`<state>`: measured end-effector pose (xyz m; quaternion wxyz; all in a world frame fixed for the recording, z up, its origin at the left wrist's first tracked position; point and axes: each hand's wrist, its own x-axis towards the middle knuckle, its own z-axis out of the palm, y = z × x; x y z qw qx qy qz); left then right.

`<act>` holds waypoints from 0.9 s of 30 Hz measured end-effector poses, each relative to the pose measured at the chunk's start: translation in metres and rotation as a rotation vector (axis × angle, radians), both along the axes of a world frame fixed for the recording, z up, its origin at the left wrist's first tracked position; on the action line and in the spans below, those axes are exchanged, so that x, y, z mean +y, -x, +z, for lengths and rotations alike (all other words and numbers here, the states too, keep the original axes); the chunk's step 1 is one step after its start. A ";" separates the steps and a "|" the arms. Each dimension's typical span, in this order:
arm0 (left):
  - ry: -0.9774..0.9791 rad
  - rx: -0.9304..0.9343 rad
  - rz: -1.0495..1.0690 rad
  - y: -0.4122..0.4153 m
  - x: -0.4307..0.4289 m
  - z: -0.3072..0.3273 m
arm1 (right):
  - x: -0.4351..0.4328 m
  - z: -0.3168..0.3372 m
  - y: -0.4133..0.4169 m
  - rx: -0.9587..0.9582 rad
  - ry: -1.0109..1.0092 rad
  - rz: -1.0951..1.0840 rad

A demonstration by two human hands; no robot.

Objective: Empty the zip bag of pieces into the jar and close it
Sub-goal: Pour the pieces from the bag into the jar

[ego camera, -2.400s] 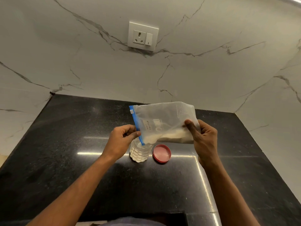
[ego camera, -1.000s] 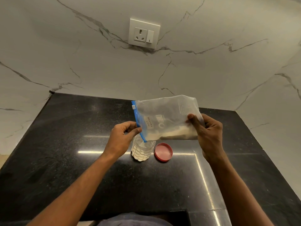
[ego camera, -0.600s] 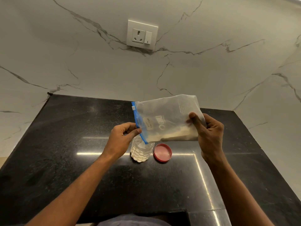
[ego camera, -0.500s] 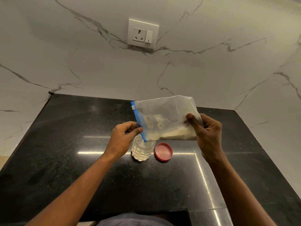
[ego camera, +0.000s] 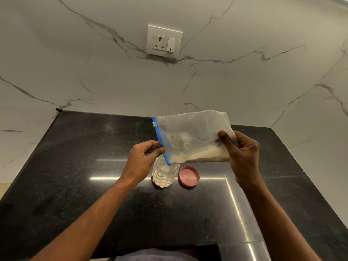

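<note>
A clear zip bag [ego camera: 190, 134] with a blue zipper strip hangs tilted above the counter, pale pieces gathered along its lower edge. My left hand [ego camera: 142, 159] pinches the blue strip at the bag's lower left corner. My right hand [ego camera: 240, 153] grips the bag's right end. Below the low corner stands a clear dimpled jar [ego camera: 164, 175], partly filled with pale pieces; its mouth is hidden by the bag and my left hand. The red lid [ego camera: 188, 176] lies inside-up on the counter just right of the jar.
The black polished countertop [ego camera: 84, 166] runs to a white marble wall at the back and right. A white socket and switch plate [ego camera: 164, 41] is mounted on the back wall. A cutout edge shows at the counter's near side.
The bag has been lifted a little and tipped toward the jar, and the pieces have slid toward its low corner. Both hands keep the same grips. Jar and lid have not moved.
</note>
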<state>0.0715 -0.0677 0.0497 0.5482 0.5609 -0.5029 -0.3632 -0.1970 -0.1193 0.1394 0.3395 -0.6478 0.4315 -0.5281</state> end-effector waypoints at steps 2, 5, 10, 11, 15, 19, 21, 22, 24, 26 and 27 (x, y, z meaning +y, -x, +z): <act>0.000 0.015 -0.003 0.001 0.000 0.000 | 0.001 0.000 0.000 -0.009 0.001 0.002; -0.004 0.003 -0.002 0.001 0.000 0.000 | 0.000 0.003 0.001 0.000 -0.005 0.013; 0.002 -0.006 -0.005 0.002 0.000 0.001 | 0.001 0.005 0.001 -0.011 -0.020 0.018; -0.001 -0.002 -0.003 0.002 0.000 0.001 | 0.001 0.005 0.001 -0.005 -0.027 0.020; -0.002 0.009 -0.001 0.000 0.001 0.000 | 0.001 0.007 0.000 -0.019 -0.022 0.008; -0.007 0.024 0.000 0.001 0.001 0.000 | 0.001 0.009 0.000 -0.012 -0.017 0.013; -0.008 0.021 0.004 0.002 0.001 0.001 | -0.001 0.010 0.000 0.004 -0.015 0.018; -0.010 0.026 0.005 0.003 0.001 0.001 | -0.001 0.010 0.000 0.009 -0.019 0.022; -0.013 0.026 0.008 0.004 0.002 0.001 | -0.003 0.011 0.000 -0.003 -0.020 0.023; -0.013 0.017 0.022 0.004 0.002 0.001 | -0.003 0.011 0.000 0.001 -0.024 0.030; -0.011 0.020 0.028 0.004 0.001 0.001 | -0.003 0.012 0.000 0.004 -0.024 0.035</act>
